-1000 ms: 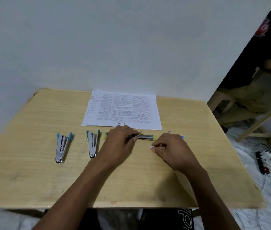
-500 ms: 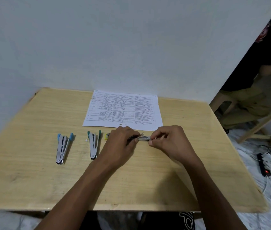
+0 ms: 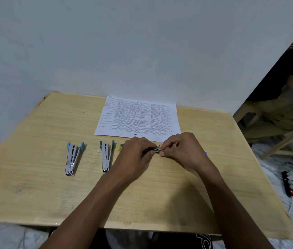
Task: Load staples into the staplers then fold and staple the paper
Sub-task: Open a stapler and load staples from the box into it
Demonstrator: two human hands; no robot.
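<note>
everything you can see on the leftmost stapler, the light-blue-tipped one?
The light-blue-tipped stapler is a slim, shiny metal body with two light blue plastic caps at its far end. It lies swung open in a narrow V, with the caps spread apart toward the wall and the hinge end pointing at the person. It rests flat on the wooden table, left of the green-tipped stapler and apart from it. Only the table touches it.
</note>
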